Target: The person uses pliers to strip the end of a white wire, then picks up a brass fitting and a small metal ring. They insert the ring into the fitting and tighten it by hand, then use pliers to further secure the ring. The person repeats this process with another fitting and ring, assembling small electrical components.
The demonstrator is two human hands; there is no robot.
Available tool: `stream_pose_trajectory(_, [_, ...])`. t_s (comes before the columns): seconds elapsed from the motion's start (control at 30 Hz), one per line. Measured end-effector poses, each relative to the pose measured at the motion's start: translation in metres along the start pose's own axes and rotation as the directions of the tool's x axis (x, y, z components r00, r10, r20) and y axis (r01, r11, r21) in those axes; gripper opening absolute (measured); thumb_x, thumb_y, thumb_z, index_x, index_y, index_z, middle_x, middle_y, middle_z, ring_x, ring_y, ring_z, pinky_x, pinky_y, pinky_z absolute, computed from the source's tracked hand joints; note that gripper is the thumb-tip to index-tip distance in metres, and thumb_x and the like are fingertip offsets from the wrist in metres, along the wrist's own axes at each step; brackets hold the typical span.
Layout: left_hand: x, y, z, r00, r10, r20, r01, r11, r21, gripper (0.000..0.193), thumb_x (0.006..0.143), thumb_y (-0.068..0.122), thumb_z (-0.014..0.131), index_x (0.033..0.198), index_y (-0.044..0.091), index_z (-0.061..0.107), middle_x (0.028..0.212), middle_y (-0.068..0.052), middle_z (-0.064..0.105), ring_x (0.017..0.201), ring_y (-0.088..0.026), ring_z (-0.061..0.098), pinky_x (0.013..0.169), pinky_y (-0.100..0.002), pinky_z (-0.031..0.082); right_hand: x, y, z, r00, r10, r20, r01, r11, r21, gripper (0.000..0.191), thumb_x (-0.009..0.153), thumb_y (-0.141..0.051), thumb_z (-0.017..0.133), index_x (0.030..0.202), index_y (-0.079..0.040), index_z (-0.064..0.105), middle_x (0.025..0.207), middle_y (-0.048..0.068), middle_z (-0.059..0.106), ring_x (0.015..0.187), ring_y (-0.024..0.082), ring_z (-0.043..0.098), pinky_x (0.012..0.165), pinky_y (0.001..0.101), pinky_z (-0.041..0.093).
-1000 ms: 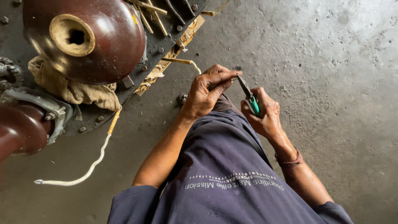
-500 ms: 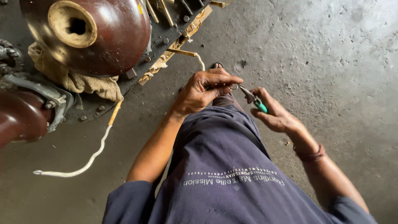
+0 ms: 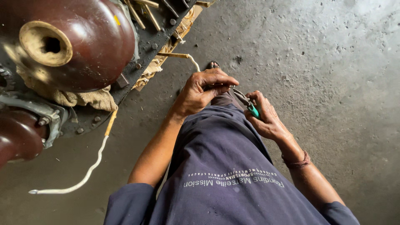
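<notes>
- The right hand [image 3: 266,118] wraps closed around the green-handled pliers [image 3: 246,103], just right of the knee.
- The pliers' long axis is diagonal, nose pointing up-left toward the left hand [image 3: 204,91].
- The left hand, fingers curled together, rests over the knee, touching the pliers' nose.
- A white cord [image 3: 85,175] lies well left of the knee.

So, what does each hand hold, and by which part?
The right hand grips pliers by their green handles. The left hand is curled near the plier tip; what it holds cannot be told.
</notes>
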State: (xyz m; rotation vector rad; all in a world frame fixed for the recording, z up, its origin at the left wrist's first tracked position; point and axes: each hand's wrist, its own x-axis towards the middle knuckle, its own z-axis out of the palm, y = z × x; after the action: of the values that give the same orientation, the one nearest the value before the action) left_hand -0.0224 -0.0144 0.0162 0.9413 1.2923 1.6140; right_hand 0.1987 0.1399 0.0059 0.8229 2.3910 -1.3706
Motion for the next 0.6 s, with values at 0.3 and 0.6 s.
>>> stream_pose_trajectory(0.3, [-0.002, 0.018, 0.009, 0.962, -0.262, -0.072, 0.262, 0.965, -0.013, 0.033, 0.087, -0.014, 0.061, 0.112, 0.001, 0.077, 0.089, -0.005, 0.069, 0.073, -0.012, 0.056, 0.066, -0.023, 0.045, -0.004, -0.004, -0.017, 0.985, -0.169, -0.022, 0.171, 0.982, 0.083, 0.057, 0.077, -0.012, 0.062, 0.134, -0.011, 0.054, 0.121, 0.018, 0.062, 0.113, 0.038, 0.055, 0.097, 0.0481, 0.043])
stream_pose_trajectory(0.6, [-0.01, 0.014, 0.01, 0.987, -0.159, -0.029, 0.16, 0.986, 0.047, 0.028, 0.088, -0.012, 0.066, 0.112, 0.0, 0.077, 0.086, -0.002, 0.064, 0.082, -0.009, 0.059, 0.074, -0.021, 0.047, -0.007, -0.011, -0.015, 0.966, -0.256, -0.037, 0.258, 0.964, 0.07, 0.042, 0.084, -0.021, 0.064, 0.123, -0.01, 0.056, 0.101, 0.015, 0.065, 0.092, 0.033, 0.059, 0.088, 0.0456, 0.042])
